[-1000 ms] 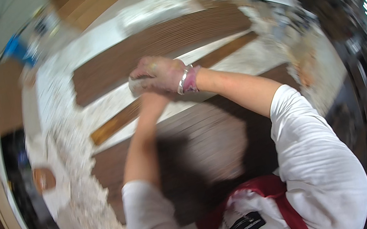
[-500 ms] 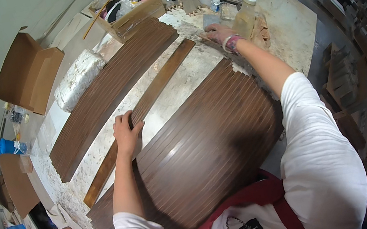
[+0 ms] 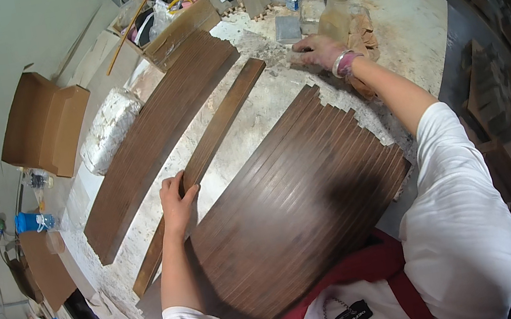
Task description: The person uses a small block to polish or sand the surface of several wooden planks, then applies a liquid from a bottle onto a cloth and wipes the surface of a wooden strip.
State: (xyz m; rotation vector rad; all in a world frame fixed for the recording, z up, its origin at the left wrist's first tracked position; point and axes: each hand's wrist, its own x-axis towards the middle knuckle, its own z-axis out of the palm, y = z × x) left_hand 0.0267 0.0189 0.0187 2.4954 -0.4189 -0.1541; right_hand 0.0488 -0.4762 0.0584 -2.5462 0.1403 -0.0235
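Between two groups of dark brown wooden slats lies a single wooden strip (image 3: pixel 226 106), placed diagonally on the worktable. My left hand (image 3: pixel 178 204) grips this strip near its middle, thumb on one side and fingers on the other. Beyond the strip is the narrower slat group (image 3: pixel 161 149); the wider slat group (image 3: pixel 278 210) fills the space close to my body. My right hand (image 3: pixel 322 52), pink-stained or thinly gloved, with a bracelet on the wrist, is curled low over the table beside a jar (image 3: pixel 335 15) of cloudy yellowish liquid. Something small and pale seems to be at its fingertips, too blurred to name.
Behind the jar stand a small white-capped bottle (image 3: pixel 292 0) and a grey square block (image 3: pixel 287 29). A brown crumpled cloth (image 3: pixel 361 31) lies by my right wrist. At the back sits a wooden box (image 3: pixel 182 32) of odds and ends; a white wrapped bundle (image 3: pixel 110 130) and open cardboard box (image 3: pixel 44 125) stand left.
My right hand has moved slightly right and nearer to the jar. My left hand stays on the strip. The whole view has shifted a little.
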